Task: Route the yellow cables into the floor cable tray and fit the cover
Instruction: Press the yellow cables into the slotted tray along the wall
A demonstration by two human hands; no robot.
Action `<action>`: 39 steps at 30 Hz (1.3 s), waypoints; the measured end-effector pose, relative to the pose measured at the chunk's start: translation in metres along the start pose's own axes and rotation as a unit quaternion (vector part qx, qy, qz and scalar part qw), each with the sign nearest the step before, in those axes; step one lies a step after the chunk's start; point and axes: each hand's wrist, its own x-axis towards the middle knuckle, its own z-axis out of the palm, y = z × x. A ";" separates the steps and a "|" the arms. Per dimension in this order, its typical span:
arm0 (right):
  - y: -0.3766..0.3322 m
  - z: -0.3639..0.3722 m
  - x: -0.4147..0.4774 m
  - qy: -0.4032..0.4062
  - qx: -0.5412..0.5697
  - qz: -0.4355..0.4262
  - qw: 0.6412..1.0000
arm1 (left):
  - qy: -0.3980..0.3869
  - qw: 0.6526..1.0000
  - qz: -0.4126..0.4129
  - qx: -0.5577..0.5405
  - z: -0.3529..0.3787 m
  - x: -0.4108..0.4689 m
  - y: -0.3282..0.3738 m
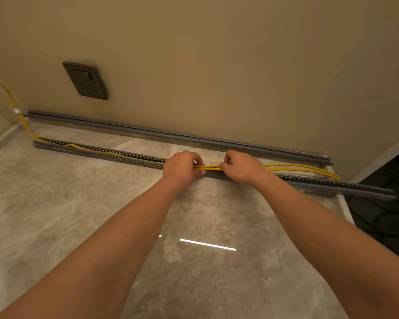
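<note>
A long grey slotted cable tray [97, 152] lies on the marble floor, parallel to the wall. Yellow cables [302, 168] come down from the left corner and lie inside the tray's left half. Over the tray's middle both hands pinch the bundle: my left hand [182, 166] and my right hand [242, 166], a short stretch of cable between them. Right of my right hand the cables arch above the tray and meet it again near its right end. The grey cover strip [171, 135] lies along the foot of the wall behind the tray.
A dark wall socket [85, 80] is mounted low on the beige wall at the left. A white clip [16, 110] binds the cables in the left corner. Dark patterned flooring [385, 217] begins past the marble's right edge.
</note>
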 end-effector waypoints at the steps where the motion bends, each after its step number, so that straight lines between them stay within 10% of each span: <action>1: 0.005 -0.001 -0.001 -0.005 0.006 -0.009 1.000 | 0.001 1.000 -0.001 0.001 0.000 0.000 0.000; 29: 0.013 0.001 0.006 0.007 0.073 0.007 0.997 | 0.046 0.991 0.118 0.042 0.025 -0.003 0.039; 39: 0.013 0.001 -0.008 0.042 -0.097 0.051 0.993 | -0.012 0.951 0.205 0.232 0.019 0.002 0.050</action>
